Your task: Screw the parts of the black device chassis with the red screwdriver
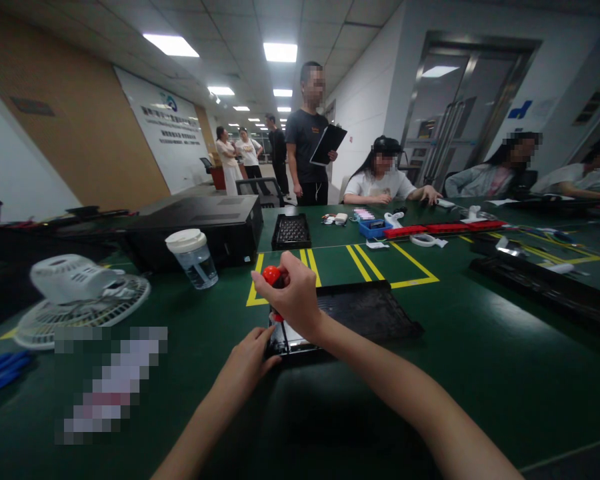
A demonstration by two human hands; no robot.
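Note:
My right hand [293,293] is closed around a red-handled screwdriver [271,275], held upright with its tip down on the near left corner of a black laptop-like device [360,310] lying flat on the green table. My left hand [247,363] rests against that same corner, its fingers curled on the device's edge. The screwdriver's tip and the spot it touches are partly hidden by my hands.
A white desk fan [75,297] lies at the left, with a lidded clear cup [194,259] and a black box [205,227] behind it. A black tray [291,231], a blue bin [373,228] and red strips [440,229] sit farther back. People sit and stand beyond.

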